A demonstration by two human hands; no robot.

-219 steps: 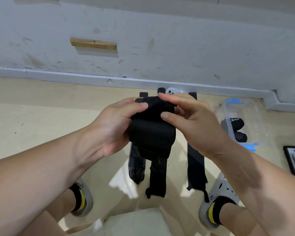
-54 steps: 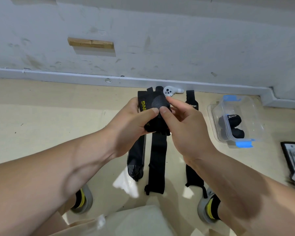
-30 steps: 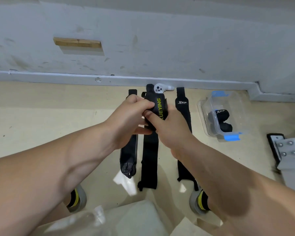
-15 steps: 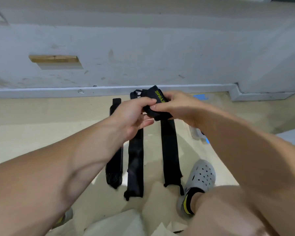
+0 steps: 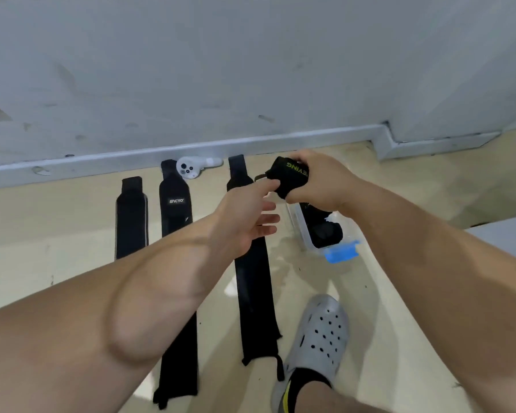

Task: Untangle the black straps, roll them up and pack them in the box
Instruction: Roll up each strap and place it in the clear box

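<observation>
My right hand [image 5: 319, 180] grips a rolled black strap [image 5: 289, 175] with yellow-green lettering, held just above the far end of the clear plastic box [image 5: 303, 234]. My left hand [image 5: 248, 216] has its fingers spread, with its upper fingertips touching the roll's left side. The box holds rolled black straps [image 5: 325, 228] and has a blue latch [image 5: 341, 253]. Three black straps lie flat on the floor: a left one [image 5: 130, 216], a middle one [image 5: 175, 204] with a white logo, and a right one [image 5: 255, 293].
A white controller [image 5: 191, 168] lies by the grey baseboard [image 5: 102, 162]. My grey clog [image 5: 319, 338] stands on the beige floor near the right strap's near end. A pale surface edge [image 5: 507, 236] shows at the right.
Both hands have carried the rolled strap rightward over the box. My left hand has loosened its hold and opened its fingers. The camera has swung, so the box is in view again.
</observation>
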